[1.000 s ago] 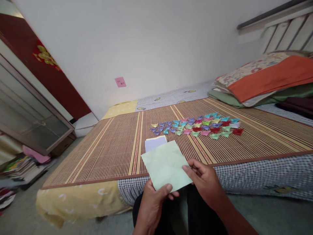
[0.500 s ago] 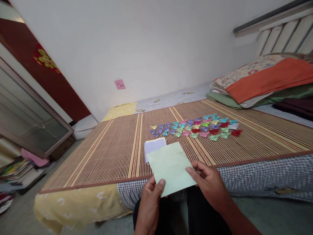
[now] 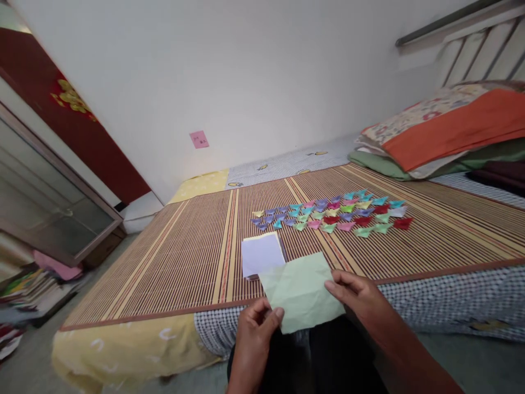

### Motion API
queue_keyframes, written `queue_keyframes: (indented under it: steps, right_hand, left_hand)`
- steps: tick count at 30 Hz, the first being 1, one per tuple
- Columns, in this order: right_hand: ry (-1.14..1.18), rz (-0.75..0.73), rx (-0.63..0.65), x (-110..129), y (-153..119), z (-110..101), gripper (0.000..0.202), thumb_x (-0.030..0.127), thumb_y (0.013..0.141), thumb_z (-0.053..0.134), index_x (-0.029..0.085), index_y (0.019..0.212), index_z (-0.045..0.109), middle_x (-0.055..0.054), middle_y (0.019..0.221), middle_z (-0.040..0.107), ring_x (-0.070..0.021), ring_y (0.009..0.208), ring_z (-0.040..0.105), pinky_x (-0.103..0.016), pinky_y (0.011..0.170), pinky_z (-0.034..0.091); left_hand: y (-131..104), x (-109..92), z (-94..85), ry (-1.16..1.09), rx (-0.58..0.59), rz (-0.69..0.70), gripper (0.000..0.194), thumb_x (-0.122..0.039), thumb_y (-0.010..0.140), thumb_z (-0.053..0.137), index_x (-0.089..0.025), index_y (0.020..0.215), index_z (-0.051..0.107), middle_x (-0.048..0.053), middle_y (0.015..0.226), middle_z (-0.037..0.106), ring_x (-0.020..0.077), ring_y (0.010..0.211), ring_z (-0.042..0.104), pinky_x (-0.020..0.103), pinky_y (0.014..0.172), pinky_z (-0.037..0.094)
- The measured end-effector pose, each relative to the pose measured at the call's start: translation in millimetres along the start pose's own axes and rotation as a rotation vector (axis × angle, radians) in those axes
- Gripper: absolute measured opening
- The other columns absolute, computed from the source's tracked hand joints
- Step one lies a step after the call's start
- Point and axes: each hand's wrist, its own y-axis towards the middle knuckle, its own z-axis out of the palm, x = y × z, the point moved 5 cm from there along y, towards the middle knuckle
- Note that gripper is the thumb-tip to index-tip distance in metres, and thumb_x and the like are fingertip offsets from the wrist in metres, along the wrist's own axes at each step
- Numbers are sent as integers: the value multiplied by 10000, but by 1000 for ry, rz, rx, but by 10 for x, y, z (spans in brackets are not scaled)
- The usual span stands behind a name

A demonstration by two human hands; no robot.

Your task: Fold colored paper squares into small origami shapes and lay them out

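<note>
fingers (image 3: 275,317) of the left hand (image 3: 251,343) pinch the left edge of a pale green paper sheet (image 3: 305,295); those of the right hand (image 3: 363,301) pinch its right edge. it hangs above the dark trousers (image 3: 340,350), too near square to tell a long axis, far edge slanting away rightward, far left corner pointing toward a lilac-topped paper stack (image 3: 262,254) on the striped mat (image 3: 172,251). beyond sit rows of colourful folded paper figures (image 3: 347,208), then a pink note (image 3: 199,139) on the wall (image 3: 266,71).
</note>
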Motion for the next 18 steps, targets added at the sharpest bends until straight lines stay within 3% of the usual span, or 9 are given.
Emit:
queue_keyframes:
  steps: [5, 9, 11, 14, 18]
  right_hand:
    - [-97, -53, 55, -15, -86, -69, 388, 527, 840, 712, 199, 657, 615, 13, 657, 496, -161, 630, 470, -266, 573, 410]
    - [-159, -75, 114, -28, -212, -193, 375, 502, 824, 728, 205, 622, 618, -17, 693, 554, -190, 672, 520, -276, 600, 448]
    - [-205, -80, 131, -65, -285, -270, 344, 487, 838, 724, 212, 643, 656, -42, 756, 620, -217, 730, 570, -290, 646, 481]
    - [-267, -91, 84, -142, -359, -353, 299, 483, 851, 712, 230, 693, 706, -42, 760, 641, -220, 710, 579, -296, 638, 480]
    - [-275, -90, -96, -147, -304, -312, 361, 487, 839, 708, 222, 611, 620, 12, 612, 503, -166, 585, 470, -269, 536, 401]
  left_hand:
    - [-53, 31, 19, 148, 1, -16, 407, -521, 809, 780, -142, 954, 819, 5, 581, 650, 63, 402, 330, 199, 428, 239]
    - [-120, 84, 144, 134, 102, -61, 440, -552, 817, 767, -134, 942, 819, 75, 631, 720, 149, 540, 579, 214, 508, 382]
    - [-143, 125, 185, 95, 69, -46, 416, -541, 776, 809, -139, 886, 813, 92, 698, 747, 193, 655, 645, 234, 578, 443]
    - [-149, 170, 210, 36, -46, 7, 393, -533, 743, 838, -148, 722, 761, 46, 651, 704, 159, 614, 585, 232, 590, 438]
    - [-35, 109, 206, -17, -143, 52, 357, -476, 706, 883, -166, 676, 709, 7, 648, 666, 142, 622, 566, 221, 615, 445]
